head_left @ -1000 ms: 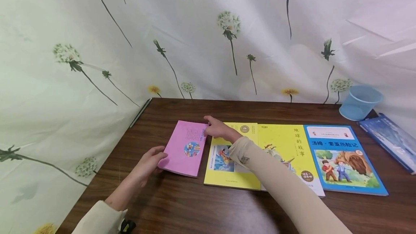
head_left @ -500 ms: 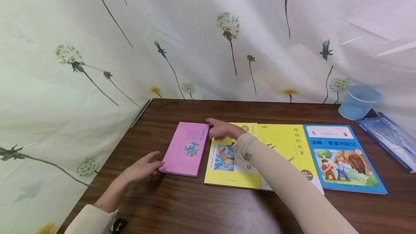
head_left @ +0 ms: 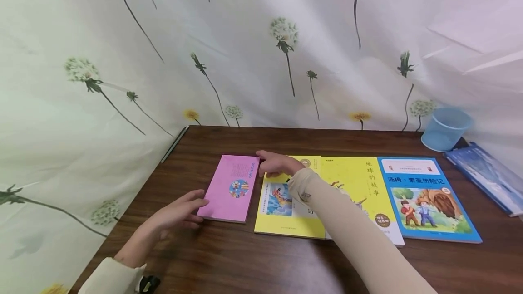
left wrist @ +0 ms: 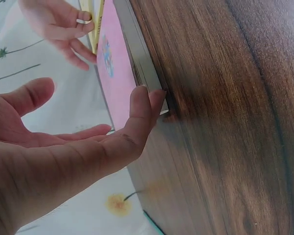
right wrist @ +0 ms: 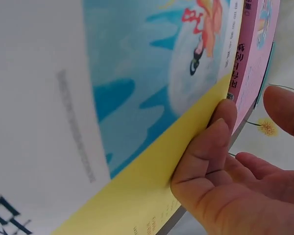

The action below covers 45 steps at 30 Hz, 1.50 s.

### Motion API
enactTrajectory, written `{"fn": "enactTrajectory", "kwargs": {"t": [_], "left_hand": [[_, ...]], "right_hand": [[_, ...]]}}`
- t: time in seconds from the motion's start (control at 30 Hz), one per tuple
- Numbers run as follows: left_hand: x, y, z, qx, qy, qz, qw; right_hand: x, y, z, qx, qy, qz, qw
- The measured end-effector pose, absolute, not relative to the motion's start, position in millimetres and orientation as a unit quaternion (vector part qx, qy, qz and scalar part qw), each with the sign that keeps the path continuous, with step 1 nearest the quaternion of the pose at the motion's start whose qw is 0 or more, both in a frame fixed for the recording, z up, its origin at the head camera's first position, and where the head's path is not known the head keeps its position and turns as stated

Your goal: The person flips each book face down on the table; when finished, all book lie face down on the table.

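A pink book (head_left: 230, 188) lies flat on the brown table (head_left: 245, 262), leftmost in a row of books. My left hand (head_left: 195, 206) is open beside its near left corner, and one fingertip (left wrist: 146, 100) touches that corner's edge. My right hand (head_left: 265, 160) reaches across the left yellow book (head_left: 282, 214) to the pink book's far right corner. Its fingers (right wrist: 219, 128) rest on the yellow cover right next to the pink book (right wrist: 257, 58), with the thumb held apart. Neither hand grips anything.
Right of the left yellow book lie a second yellow book (head_left: 361, 185) and a blue picture book (head_left: 425, 201), edge to edge. A light blue cup (head_left: 446, 128) and another blue book (head_left: 486, 176) sit at the far right. A flowered curtain (head_left: 122, 80) hangs behind and left of the table.
My left hand has come off the pink book's near corner and its fingers have straightened, so that only a fingertip touches it. The pink book now lies flat. My right hand has barely moved.
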State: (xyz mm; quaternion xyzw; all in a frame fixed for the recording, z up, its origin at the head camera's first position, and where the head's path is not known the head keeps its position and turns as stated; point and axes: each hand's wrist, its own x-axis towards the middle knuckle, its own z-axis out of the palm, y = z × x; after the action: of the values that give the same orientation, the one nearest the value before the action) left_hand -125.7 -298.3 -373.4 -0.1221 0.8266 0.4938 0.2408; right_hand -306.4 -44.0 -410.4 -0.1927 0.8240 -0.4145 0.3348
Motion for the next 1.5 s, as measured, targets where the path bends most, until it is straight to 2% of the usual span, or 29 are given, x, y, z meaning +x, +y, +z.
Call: {"fn": "enactTrajectory", "kwargs": {"t": [0.5, 0.87, 0.97, 1.07, 1.2, 1.3, 1.5], "left_hand": [[-131, -300, -373, -0.149, 0.818, 0.507, 0.226], [-135, -309, -368, -0.101, 0.835, 0.483, 0.244], [-135, -312, -367, -0.085, 0.876, 0.422, 0.219], [-135, -310, -366, -0.068, 0.913, 0.367, 0.163], [-138, -299, -366, -0.046, 0.909, 0.398, 0.112], [-143, -288, -366, -0.026, 0.877, 0.462, 0.133], [-144, -258, -383, 0.0, 0.784, 0.567, 0.251]], "right_hand": [[-306, -51, -412, -0.196, 0.831, -0.398, 0.335], [-309, -41, -411, -0.208, 0.832, -0.409, 0.313], [-308, -27, -409, -0.229, 0.831, -0.408, 0.3], [-307, -7, -406, -0.239, 0.837, -0.401, 0.286], [-306, 26, -399, -0.248, 0.863, -0.363, 0.248], [-304, 50, -396, -0.261, 0.892, -0.308, 0.203], [-293, 88, -409, -0.239, 0.948, -0.176, 0.117]]}}
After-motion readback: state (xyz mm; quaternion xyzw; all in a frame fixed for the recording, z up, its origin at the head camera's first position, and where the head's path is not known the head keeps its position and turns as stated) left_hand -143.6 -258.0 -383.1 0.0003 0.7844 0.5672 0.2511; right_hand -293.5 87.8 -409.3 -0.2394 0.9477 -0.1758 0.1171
